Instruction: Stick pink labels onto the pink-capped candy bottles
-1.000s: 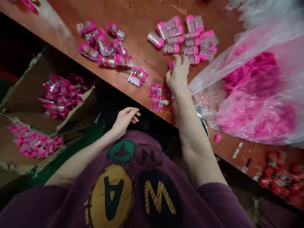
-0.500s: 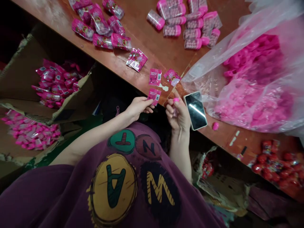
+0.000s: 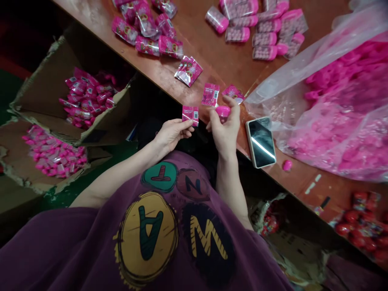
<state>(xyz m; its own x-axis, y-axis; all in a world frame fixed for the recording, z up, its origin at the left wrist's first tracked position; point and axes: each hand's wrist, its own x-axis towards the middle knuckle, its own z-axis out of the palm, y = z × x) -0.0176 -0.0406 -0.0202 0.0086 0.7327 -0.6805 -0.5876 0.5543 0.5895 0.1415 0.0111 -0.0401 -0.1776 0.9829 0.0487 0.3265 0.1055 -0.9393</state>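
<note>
My left hand (image 3: 174, 135) pinches a small flat pink sachet (image 3: 190, 115), its barcode side facing up, just off the table edge. In my right hand (image 3: 224, 133), a rounded glossy pink cap (image 3: 223, 111) sits between thumb and fingers. What lies under the cap is hidden by the hand. Beyond my fingers, a second printed sachet (image 3: 210, 94) lies flat on the table. My right index finger reaches over or near another pink sachet (image 3: 233, 93). A small stack of sachets (image 3: 188, 71) rests farther left.
Pink-wrapped bottles (image 3: 148, 24) and clear pink-capped bottles of pellets (image 3: 263, 38) lie at the back. A phone (image 3: 261, 142), a loose pink cap (image 3: 287, 165) and a large plastic bag (image 3: 336, 121) are at right. Cartons (image 3: 39, 81) of pink goods stand left, red items (image 3: 363, 218) lower right.
My left hand has brought its sachet away from the table edge. My right hand has turned over, palm down, with the pink cap now near the flat sachets. The view has shifted.
</note>
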